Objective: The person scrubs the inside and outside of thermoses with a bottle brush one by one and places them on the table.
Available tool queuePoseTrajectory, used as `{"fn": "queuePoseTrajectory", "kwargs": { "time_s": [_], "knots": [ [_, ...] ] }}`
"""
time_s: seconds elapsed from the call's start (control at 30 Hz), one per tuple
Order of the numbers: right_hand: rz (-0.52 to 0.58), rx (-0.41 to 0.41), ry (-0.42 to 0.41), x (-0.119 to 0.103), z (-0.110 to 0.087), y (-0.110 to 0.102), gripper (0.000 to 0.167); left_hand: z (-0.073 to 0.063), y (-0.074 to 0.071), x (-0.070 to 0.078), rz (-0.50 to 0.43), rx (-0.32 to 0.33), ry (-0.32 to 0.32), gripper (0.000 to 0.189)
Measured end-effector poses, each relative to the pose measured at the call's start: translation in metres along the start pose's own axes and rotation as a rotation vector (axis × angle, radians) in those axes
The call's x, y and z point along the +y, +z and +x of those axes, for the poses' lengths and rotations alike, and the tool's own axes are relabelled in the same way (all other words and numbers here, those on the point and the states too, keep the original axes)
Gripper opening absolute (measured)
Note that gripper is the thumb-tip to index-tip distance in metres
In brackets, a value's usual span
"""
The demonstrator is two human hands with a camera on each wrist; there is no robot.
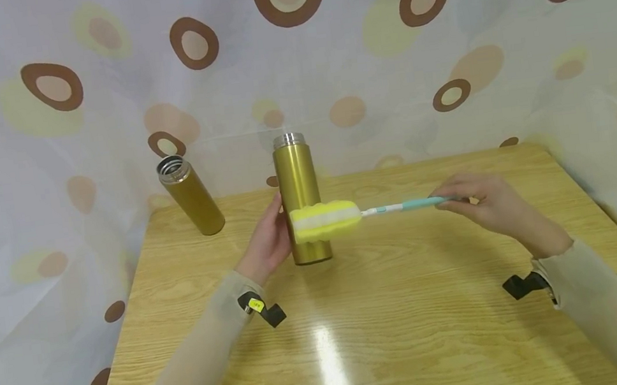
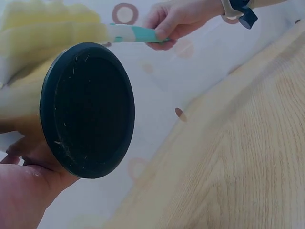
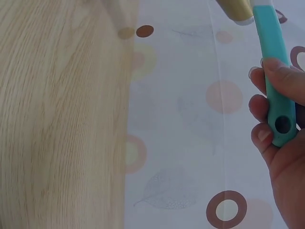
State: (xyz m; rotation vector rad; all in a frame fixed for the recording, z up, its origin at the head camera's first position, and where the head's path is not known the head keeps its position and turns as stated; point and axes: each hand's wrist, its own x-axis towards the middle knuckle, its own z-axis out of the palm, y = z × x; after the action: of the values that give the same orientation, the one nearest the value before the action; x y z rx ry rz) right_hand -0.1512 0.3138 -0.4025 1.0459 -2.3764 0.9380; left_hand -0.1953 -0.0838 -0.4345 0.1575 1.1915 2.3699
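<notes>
My left hand [image 1: 268, 239] grips a gold thermos flask [image 1: 296, 175] from its left side. The flask is uncapped, nearly upright, with a steel neck at the top. In the left wrist view its dark round base [image 2: 90, 109] faces the camera, raised off the table. A bottle brush [image 1: 422, 203] is held by its teal handle in my right hand [image 1: 483, 200], thumb against curled fingers. Its yellow and white sponge head [image 1: 326, 219] lies level across the front of the flask's lower half. I cannot tell whether sponge and flask touch.
A second gold flask [image 1: 193, 197], open at the top, stands at the back left of the wooden table [image 1: 417, 327]. Patterned cloth [image 1: 340, 73] hangs behind the table and along both sides. Black straps sit on both wrists.
</notes>
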Motion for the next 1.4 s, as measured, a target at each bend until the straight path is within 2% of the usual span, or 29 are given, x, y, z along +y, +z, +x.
{"fn": "queuePoseTrajectory", "kwargs": {
  "time_s": [0.13, 0.27, 0.37, 0.57, 0.63, 0.67, 0.77, 0.8, 0.9, 1.0, 1.1, 1.2, 1.4],
  "knots": [
    [0.061, -0.003, -0.070, 0.005, -0.003, 0.003, 0.040, 0.000, 0.001, 0.003, -0.023, 0.025, 0.000, 0.043],
    [0.089, 0.019, -0.097, 0.009, -0.005, 0.005, 0.036, 0.000, 0.003, 0.005, -0.037, 0.037, -0.001, 0.043],
    [0.055, 0.059, -0.068, 0.007, -0.005, 0.005, 0.028, 0.000, 0.003, 0.003, -0.039, 0.026, -0.005, 0.042],
    [-0.013, 0.112, 0.001, -0.002, -0.001, 0.002, 0.028, 0.001, -0.001, -0.006, -0.002, -0.017, -0.005, 0.042],
    [-0.017, 0.136, 0.003, -0.001, 0.000, 0.002, 0.017, 0.001, -0.002, -0.010, 0.016, -0.031, -0.005, 0.046],
    [-0.018, 0.152, 0.002, 0.000, 0.001, 0.003, 0.016, 0.001, -0.003, -0.012, 0.030, -0.042, -0.002, 0.050],
    [-0.022, 0.201, 0.014, 0.002, 0.002, 0.002, 0.032, 0.001, -0.005, -0.018, 0.072, -0.097, 0.028, 0.060],
    [-0.027, 0.216, 0.024, 0.002, 0.002, 0.002, 0.041, 0.001, -0.005, -0.019, 0.086, -0.112, 0.040, 0.059],
    [-0.055, 0.259, 0.048, 0.001, 0.005, 0.000, 0.032, -0.001, -0.005, -0.021, 0.112, -0.148, 0.059, 0.053],
    [-0.080, 0.302, 0.074, -0.001, 0.007, -0.002, 0.015, -0.002, -0.003, -0.022, 0.111, -0.140, 0.049, 0.043],
    [-0.087, 0.336, 0.096, -0.003, 0.008, -0.002, 0.030, -0.004, 0.000, -0.023, 0.099, -0.116, 0.021, 0.036],
    [-0.099, 0.339, 0.107, -0.004, 0.009, -0.002, 0.036, -0.007, 0.003, -0.023, 0.097, -0.107, 0.000, 0.034],
    [-0.092, 0.324, 0.065, -0.002, 0.008, -0.001, 0.031, -0.009, 0.005, -0.019, 0.065, -0.124, -0.025, 0.038]
  ]
}}
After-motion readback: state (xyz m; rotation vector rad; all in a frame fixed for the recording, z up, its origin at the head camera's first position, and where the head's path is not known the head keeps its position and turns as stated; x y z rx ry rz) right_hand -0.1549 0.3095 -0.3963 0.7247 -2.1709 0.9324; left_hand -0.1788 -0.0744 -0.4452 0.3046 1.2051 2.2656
